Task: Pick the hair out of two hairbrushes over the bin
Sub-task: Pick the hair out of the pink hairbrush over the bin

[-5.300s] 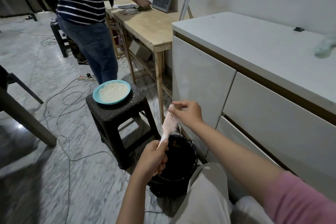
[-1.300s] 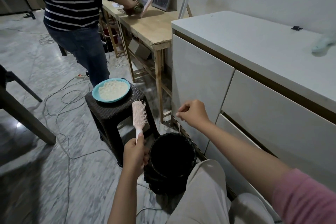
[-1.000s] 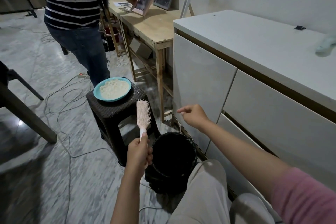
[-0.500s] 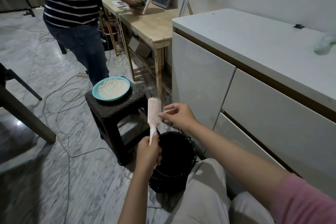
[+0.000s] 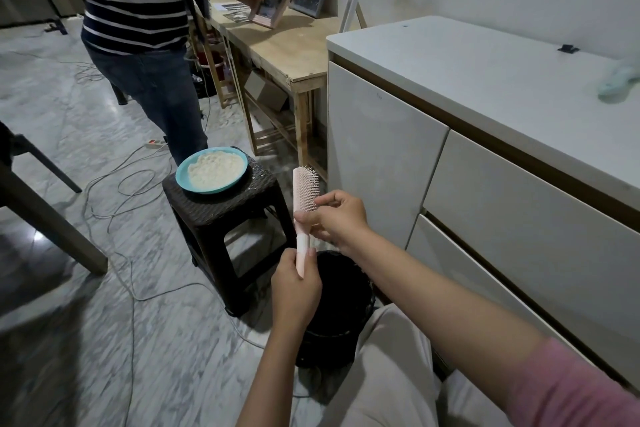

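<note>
The black bin [image 5: 337,302] stands on the floor, interior dark, contents indiscernible. Above its rim, the left hand [image 5: 294,291] grips the handle of the upright pink hairbrush [image 5: 304,204]; the right hand [image 5: 337,218] pinches at its bristles. A teal bowl [image 5: 212,170] of white grains sits on the dark stool [image 5: 225,218] beside it.

The brush [image 5: 304,198] is pale pink, handle and bristles alike. The bin [image 5: 341,305] below it is black. A dark brown woven stool [image 5: 221,218] bears a turquoise plate [image 5: 183,180] of off-white grains. The floor [image 5: 86,340] is grey marble with white veins, crossed by pale cables [image 5: 131,288]. The cabinet [image 5: 485,156] is white with a brown strip under its top; the table [image 5: 287,48] is light wood. One sleeve [image 5: 571,388] is pink. The standing person [image 5: 145,10] wears a navy shirt with white stripes and blue jeans.
</note>
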The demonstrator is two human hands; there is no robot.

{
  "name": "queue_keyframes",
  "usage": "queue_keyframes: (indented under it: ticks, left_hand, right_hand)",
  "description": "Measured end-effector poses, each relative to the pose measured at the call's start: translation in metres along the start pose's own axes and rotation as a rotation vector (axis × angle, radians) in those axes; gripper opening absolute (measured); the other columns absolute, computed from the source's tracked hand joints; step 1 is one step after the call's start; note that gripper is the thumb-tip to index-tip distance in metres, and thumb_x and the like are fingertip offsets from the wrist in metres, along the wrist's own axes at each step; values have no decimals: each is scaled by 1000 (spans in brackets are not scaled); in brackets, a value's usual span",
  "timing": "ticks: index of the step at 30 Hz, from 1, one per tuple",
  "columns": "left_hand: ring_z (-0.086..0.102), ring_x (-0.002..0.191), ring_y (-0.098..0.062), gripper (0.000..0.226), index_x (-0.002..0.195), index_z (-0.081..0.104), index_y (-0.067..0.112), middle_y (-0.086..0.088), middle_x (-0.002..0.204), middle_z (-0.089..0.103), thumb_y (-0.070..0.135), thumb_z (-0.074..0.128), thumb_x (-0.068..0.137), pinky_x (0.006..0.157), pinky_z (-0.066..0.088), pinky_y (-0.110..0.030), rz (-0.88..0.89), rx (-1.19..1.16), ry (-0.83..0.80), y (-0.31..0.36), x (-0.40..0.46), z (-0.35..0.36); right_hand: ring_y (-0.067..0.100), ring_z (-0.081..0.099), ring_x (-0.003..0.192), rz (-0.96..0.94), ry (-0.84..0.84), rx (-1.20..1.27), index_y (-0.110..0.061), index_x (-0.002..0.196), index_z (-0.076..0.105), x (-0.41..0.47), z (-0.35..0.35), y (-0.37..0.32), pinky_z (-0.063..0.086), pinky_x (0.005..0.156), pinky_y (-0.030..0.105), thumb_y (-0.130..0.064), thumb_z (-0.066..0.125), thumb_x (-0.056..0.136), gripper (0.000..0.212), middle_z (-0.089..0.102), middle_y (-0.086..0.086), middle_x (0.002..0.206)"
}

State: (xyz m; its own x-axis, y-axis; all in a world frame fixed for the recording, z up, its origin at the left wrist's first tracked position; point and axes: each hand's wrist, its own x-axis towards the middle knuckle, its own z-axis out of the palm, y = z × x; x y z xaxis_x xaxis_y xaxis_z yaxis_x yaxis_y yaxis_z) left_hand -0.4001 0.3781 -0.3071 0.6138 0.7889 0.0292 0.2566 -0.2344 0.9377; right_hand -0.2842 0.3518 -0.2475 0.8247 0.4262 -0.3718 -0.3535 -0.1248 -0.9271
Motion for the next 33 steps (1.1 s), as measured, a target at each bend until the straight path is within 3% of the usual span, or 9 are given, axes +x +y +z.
queue_keyframes:
  ticks: [5, 13, 18, 23, 27, 30, 33]
  left_hand:
    - [42, 48, -14, 33, 68, 43, 16, 6, 54, 45, 30, 54, 95, 50, 36, -30, 32, -4, 2, -4, -3, -1]
    - [39, 47, -16, 32, 68, 43, 19, 2, 55, 42, 32, 52, 96, 45, 34, -32, -8, -99, -55, -10, -1, -4]
    - [34, 38, -11, 31, 74, 41, 12, -4, 56, 38, 29, 49, 99, 37, 30, -22, -90, -179, -157, -11, -2, -9]
    - [30, 31, -8, 30, 80, 44, 9, -3, 52, 36, 30, 44, 102, 32, 23, -16, -289, -287, -254, -4, -4, -12]
    - [28, 29, -8, 31, 86, 48, 8, 0, 48, 38, 35, 42, 102, 34, 22, -16, -500, -432, -227, -2, 0, -6]
    - [28, 30, -8, 32, 84, 47, 11, 2, 47, 38, 38, 41, 101, 34, 23, -18, -605, -517, -157, -11, 6, -10]
    - [29, 31, -8, 32, 84, 47, 12, 3, 46, 38, 38, 41, 101, 34, 24, -17, -622, -517, -135, -18, 8, -18]
  right_hand:
    - [33, 72, 78, 86, -51, 104, -10, 75, 58, -4, -4, -7, 58, 81, 46, 8, 82, 57, 35, 72, 17, 89]
    - [36, 71, 85, 24, -64, 1, -7, 67, 64, 1, -6, -7, 59, 79, 48, 4, 81, 63, 20, 72, 20, 85]
    - [24, 67, 66, -69, -91, -225, -8, 63, 64, 4, -15, -9, 61, 65, 32, 1, 78, 70, 17, 67, 13, 73]
    - [8, 62, 45, -132, -160, -408, -11, 64, 67, 11, -24, -4, 55, 50, 19, 1, 76, 72, 17, 65, 8, 60]
    - [17, 67, 59, -65, -130, -280, -6, 72, 69, 15, -25, 6, 58, 62, 24, 2, 71, 76, 9, 69, 16, 72]
    - [11, 68, 55, 5, -61, -107, -1, 78, 67, 19, -30, 14, 57, 56, 18, 5, 66, 80, 7, 69, 15, 75]
    - [13, 70, 59, 26, 5, -100, -4, 75, 66, 25, -37, 20, 55, 52, 16, 5, 66, 80, 10, 70, 14, 74]
